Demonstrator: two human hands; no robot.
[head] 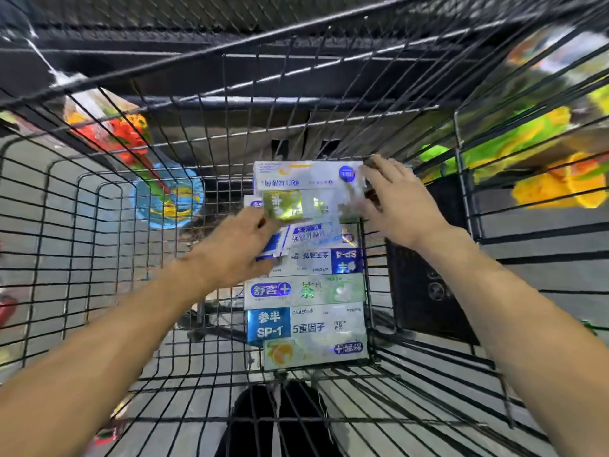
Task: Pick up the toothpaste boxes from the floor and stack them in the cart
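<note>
Several toothpaste boxes lie in a row along the right side of the black wire cart (99,245). Nearest me are an orange-printed box (313,352), a blue SP-1 box (306,324) and a green tea box (306,290). Farther in, my left hand (237,249) grips the left end of a green-labelled box (296,204), held over the stack. My right hand (392,199), fingers spread, rests against the right end of that box and of the white box (306,176) behind it. The picture is blurred there.
The cart's wire walls rise on all sides. Through the mesh I see grey floor, a blue and red toy pack (168,196) at left, green and yellow packaged goods (527,153) at right, and a dark panel (425,275) by the right wall.
</note>
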